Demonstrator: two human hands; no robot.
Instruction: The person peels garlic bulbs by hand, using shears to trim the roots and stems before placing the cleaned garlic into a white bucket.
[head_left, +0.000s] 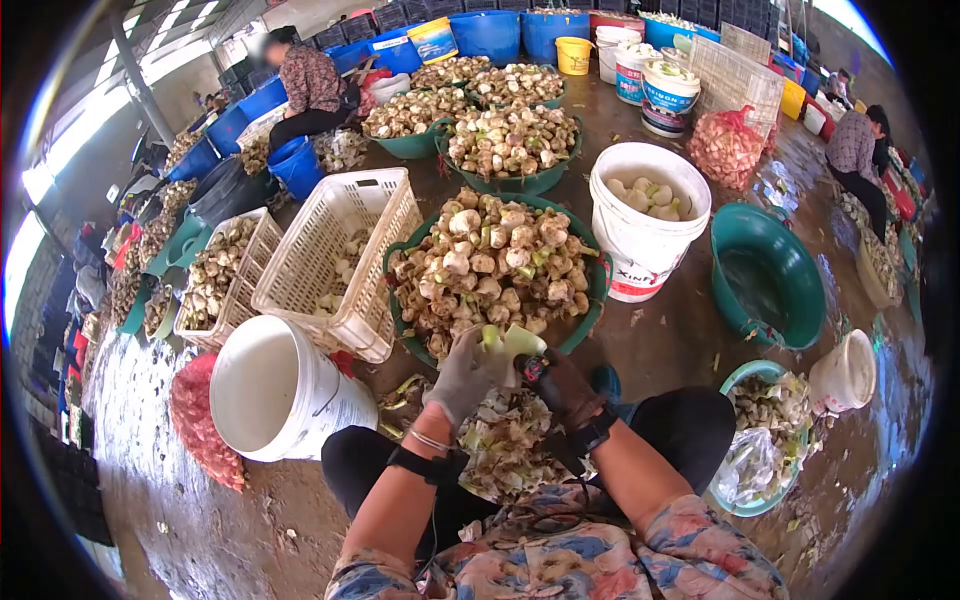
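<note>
My left hand [466, 376], in a grey glove, is closed on a garlic bulb [520, 343] with pale, green-tinged layers. Right beside it, my right hand [562, 388] wears a dark glove and has its fingers curled near the bulb. A small dark and red thing shows at those fingers, but I cannot make out what it is. Just beyond both hands stands a green basin [597, 318] heaped with untrimmed garlic bulbs [490, 260]. Beneath my wrists lies a pile of garlic skins and leaf scraps [510, 445].
A white bucket [612, 200] holding pale bulbs stands right of the basin, near a green tub [768, 275]. To the left are a cream crate [375, 310] and a tipped white bucket [330, 405]. A person [312, 85] sits farther back; another person [858, 150] sits far right.
</note>
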